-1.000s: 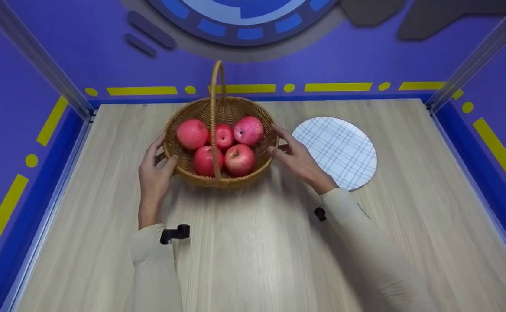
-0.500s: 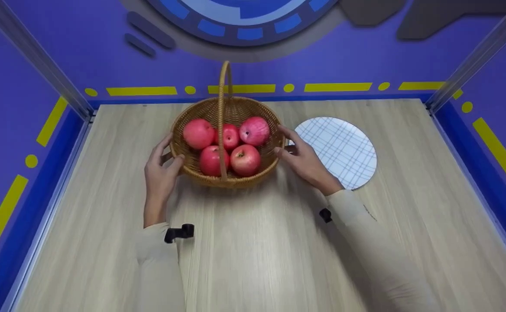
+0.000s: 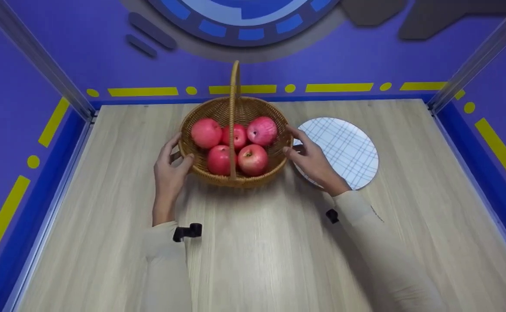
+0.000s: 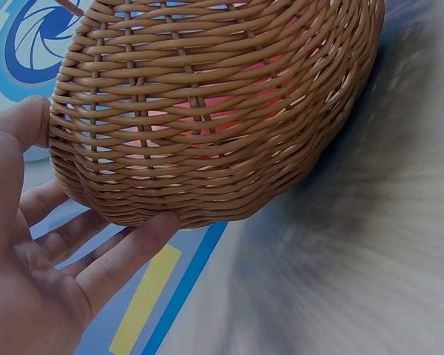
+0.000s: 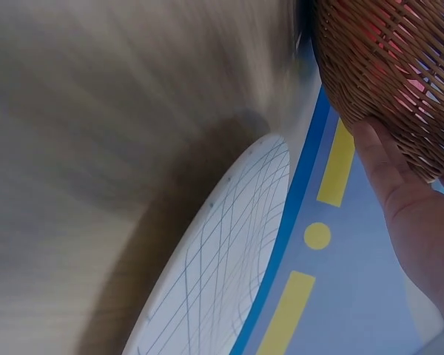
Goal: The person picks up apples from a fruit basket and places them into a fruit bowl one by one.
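A brown wicker basket point(image 3: 212, 177) with a tall arched handle point(image 3: 232, 108) holds several red apples point(image 3: 253, 160). My left hand point(image 3: 169, 173) grips its left side and my right hand point(image 3: 318, 167) its right, each with the thumb nearest me and the fingers farther back. Seen from the left wrist, the thumb of the left hand point(image 4: 22, 259) is at the upper edge of the basket point(image 4: 207, 111), with fingers against its underside. In the right wrist view, fingertips of the right hand point(image 5: 418, 214) touch the weave of the basket point(image 5: 385, 81).
Behind my right hand lies a round white plate point(image 3: 348, 151) with blue checked lines, flat on the light wood table point(image 3: 253, 251). The basket's right side comes close to its left edge. Blue-purple panels point(image 3: 105, 65) wall the table at the back and both sides.
Both hands have moved the basket with its apples steadily to the right, toward the plate. The grip looks the same, and the plate has stayed in place.
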The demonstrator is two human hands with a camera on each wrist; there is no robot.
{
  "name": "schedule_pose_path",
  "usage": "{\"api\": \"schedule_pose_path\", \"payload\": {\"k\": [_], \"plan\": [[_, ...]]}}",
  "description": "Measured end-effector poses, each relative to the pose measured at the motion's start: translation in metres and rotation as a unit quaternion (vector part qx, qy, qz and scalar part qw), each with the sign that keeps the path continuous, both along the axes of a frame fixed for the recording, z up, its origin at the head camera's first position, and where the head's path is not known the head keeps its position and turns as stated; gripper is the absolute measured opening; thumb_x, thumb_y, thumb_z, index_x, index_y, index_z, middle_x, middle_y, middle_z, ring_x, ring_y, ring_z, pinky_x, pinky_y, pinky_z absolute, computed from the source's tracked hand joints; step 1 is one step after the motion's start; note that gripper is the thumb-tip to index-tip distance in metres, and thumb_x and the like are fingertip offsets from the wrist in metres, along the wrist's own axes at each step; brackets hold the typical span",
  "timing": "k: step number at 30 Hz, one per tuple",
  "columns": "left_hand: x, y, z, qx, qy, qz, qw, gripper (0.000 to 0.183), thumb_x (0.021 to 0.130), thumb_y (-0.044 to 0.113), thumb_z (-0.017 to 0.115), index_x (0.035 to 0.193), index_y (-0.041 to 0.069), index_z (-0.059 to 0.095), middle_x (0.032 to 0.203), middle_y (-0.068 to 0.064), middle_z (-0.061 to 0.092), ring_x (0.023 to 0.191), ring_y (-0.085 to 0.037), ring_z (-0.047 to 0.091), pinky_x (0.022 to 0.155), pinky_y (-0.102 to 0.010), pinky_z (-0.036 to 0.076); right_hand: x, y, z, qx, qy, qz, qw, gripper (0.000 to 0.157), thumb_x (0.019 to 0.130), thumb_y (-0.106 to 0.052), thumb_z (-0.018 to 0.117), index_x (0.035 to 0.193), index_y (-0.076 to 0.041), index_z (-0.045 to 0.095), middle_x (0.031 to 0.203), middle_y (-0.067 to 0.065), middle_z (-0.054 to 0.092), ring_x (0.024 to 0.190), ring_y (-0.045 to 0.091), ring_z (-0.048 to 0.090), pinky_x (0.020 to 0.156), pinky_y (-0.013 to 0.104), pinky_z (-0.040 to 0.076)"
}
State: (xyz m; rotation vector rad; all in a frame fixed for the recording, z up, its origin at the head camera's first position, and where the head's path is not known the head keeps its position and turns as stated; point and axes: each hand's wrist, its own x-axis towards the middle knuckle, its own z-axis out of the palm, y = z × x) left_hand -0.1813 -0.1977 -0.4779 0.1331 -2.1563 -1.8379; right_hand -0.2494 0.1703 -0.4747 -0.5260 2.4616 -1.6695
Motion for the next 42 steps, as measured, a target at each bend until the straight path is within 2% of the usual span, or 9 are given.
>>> {"api": "schedule_pose_path", "payload": {"k": [5,8,14,20,25,29,34,36,42], "plan": [[-0.005,0.006,-0.002,-0.014,0.016,-0.003,0.9998,0.064,0.096,0.008,0.073,0.157,0.013,0.054,0.155,-0.01,0.05,0.124,-0.032,0.06,0.097,-0.044,0.054,-0.003,0.007,0.0,0.008,0.015,-0.006,1.0,0.063,0.106,-0.031,0.063,0.165,-0.022,0.041,0.163,0.003,0.045,0.126,0.028,0.063,0.106,0.044,0.052],[-0.008,0.009,-0.003,-0.018,0.021,-0.009,0.9996,0.063,0.096,0.009,0.074,0.156,0.012,0.055,0.154,-0.011,0.051,0.123,-0.033,0.06,0.102,-0.051,0.052,-0.004,0.011,0.0,0.01,0.023,-0.01,1.0,0.063,0.106,-0.028,0.063,0.164,-0.018,0.042,0.162,0.006,0.046,0.124,0.03,0.064,0.106,0.045,0.053],[-0.01,0.013,-0.002,-0.015,0.014,-0.015,0.9997,0.063,0.096,0.011,0.074,0.156,0.014,0.055,0.154,-0.011,0.051,0.125,-0.032,0.059,0.103,-0.051,0.051,-0.006,0.015,0.003,0.021,0.034,-0.008,0.999,0.063,0.105,-0.027,0.064,0.163,-0.015,0.043,0.162,0.007,0.047,0.125,0.031,0.065,0.104,0.046,0.055],[-0.01,0.015,-0.003,-0.009,-0.01,-0.021,0.9997,0.067,0.096,0.008,0.074,0.159,0.01,0.05,0.16,-0.015,0.045,0.132,-0.036,0.055,0.105,-0.052,0.05,-0.004,0.018,0.007,0.041,0.032,-0.004,0.999,0.066,0.106,-0.03,0.065,0.165,-0.015,0.04,0.163,0.006,0.045,0.132,0.029,0.06,0.106,0.045,0.054],[-0.006,0.015,-0.002,-0.006,-0.014,-0.02,0.9997,0.068,0.097,0.011,0.076,0.16,0.011,0.05,0.162,-0.012,0.044,0.136,-0.035,0.054,0.103,-0.051,0.053,-0.005,0.02,0.012,0.065,0.055,0.012,0.996,0.068,0.105,-0.029,0.066,0.164,-0.009,0.039,0.163,0.012,0.045,0.133,0.034,0.058,0.108,0.052,0.052],[-0.004,0.015,-0.002,-0.012,0.012,-0.017,0.9997,0.067,0.096,0.016,0.079,0.158,0.014,0.053,0.16,-0.008,0.048,0.135,-0.031,0.055,0.103,-0.052,0.054,-0.008,0.02,0.019,0.112,0.106,0.02,0.988,0.069,0.104,-0.027,0.069,0.163,-0.004,0.04,0.16,0.016,0.047,0.137,0.036,0.054,0.11,0.054,0.049],[-0.005,0.013,-0.002,-0.022,0.028,-0.017,0.9992,0.066,0.095,0.02,0.08,0.156,0.014,0.055,0.158,-0.006,0.051,0.137,-0.032,0.054,0.106,-0.06,0.05,-0.013,0.019,0.033,0.177,0.169,0.013,0.969,0.071,0.1,-0.025,0.075,0.159,-0.002,0.044,0.158,0.018,0.048,0.147,0.035,0.045,0.119,0.054,0.039],[-0.004,0.013,-0.001,-0.02,0.027,-0.018,0.9993,0.067,0.094,0.021,0.081,0.155,0.012,0.055,0.157,-0.008,0.052,0.137,-0.033,0.054,0.106,-0.061,0.05,-0.017,0.017,0.038,0.195,0.186,0.012,0.963,0.072,0.098,-0.023,0.078,0.158,0.0,0.045,0.159,0.019,0.047,0.148,0.035,0.042,0.121,0.053,0.036],[-0.003,0.012,0.003,-0.011,0.022,-0.028,0.9993,0.073,0.093,0.015,0.084,0.157,0.008,0.052,0.156,-0.012,0.052,0.138,-0.034,0.053,0.105,-0.057,0.051,-0.029,0.006,0.056,0.222,0.212,0.025,0.951,0.074,0.093,-0.016,0.085,0.155,0.001,0.049,0.159,0.022,0.046,0.147,0.039,0.044,0.119,0.056,0.039]]}}
